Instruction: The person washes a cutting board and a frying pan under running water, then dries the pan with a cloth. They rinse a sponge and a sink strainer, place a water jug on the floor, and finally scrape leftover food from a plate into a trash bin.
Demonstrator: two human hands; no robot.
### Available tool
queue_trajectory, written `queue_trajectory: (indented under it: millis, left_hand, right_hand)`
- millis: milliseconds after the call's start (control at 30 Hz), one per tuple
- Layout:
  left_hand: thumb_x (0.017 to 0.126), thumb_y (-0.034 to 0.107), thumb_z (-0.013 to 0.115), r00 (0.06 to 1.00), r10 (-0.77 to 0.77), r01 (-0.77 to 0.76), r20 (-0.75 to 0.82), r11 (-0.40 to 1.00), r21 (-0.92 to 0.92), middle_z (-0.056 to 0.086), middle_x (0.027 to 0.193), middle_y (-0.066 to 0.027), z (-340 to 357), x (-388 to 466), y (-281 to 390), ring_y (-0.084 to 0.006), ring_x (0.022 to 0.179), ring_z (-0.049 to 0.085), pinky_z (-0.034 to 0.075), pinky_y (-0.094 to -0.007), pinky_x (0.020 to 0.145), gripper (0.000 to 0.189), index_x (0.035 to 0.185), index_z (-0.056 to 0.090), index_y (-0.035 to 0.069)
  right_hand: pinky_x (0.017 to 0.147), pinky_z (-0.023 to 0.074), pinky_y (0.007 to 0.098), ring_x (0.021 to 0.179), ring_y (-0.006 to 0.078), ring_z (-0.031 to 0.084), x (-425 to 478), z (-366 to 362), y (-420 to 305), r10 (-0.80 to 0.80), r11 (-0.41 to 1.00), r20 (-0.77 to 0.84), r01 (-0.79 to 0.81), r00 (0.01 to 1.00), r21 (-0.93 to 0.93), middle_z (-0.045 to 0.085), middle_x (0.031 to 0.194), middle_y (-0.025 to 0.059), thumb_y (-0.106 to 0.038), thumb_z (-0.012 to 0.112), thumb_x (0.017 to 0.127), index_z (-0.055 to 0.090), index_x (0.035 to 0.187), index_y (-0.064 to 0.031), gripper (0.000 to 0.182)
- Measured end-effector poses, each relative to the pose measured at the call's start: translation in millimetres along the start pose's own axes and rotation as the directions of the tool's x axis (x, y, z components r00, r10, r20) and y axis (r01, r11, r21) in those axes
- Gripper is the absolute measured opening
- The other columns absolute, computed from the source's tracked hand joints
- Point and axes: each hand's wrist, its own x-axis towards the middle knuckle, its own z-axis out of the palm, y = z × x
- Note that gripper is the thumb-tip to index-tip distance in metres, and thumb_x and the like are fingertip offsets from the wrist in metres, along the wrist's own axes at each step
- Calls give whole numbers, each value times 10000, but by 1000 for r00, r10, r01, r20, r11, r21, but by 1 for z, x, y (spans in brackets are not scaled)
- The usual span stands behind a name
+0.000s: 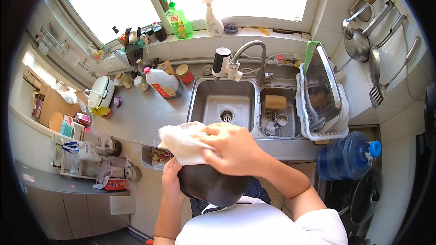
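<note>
In my right hand [228, 146] is a bunched white cloth [182, 143], its fingers pressing it over the upper edge of a dark rounded vessel [214, 183], perhaps a pot or bowl. My left hand [172, 177] grips that vessel at its left rim, just under the cloth. The vessel is held close to my chest, in front of the counter edge. Beyond it lies the stainless steel double sink [223, 100] with a curved faucet [253, 46]. The vessel's inside and its far rim are hidden by the cloth and my right hand.
A white dish rack [305, 119] with a glass lid stands right of the sink, beside a blue water jug [344, 156]. A large white bottle [161, 81] and jars stand left of the sink. A scrap bin [156, 156] is below the counter edge.
</note>
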Motion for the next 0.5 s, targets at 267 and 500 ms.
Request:
queue_trajectory:
  millis: [267,500]
  left_hand:
    - [948,365,426,950,260,-153,173,871,-468,550,1125,-69,-45,24,-37,-188,1084,521,411,-302,970,455,1292,418,67]
    - [924,244,474,922,6,-125,-388,951,-282,637,1059,-107,-30,47,15,-213,968,593,443,-342,907,272,1030,609,34]
  right_hand:
    - [1057,269,405,1249,312,400,-35,67,-15,-420,716,58,370,906,-592,464,1306,172,-200,514,763,524,1196,46,499]
    - [1024,282,348,1320,175,314,-86,90,54,-578,670,-16,463,816,-580,409,1380,33,-162,561,761,527,1249,-129,490]
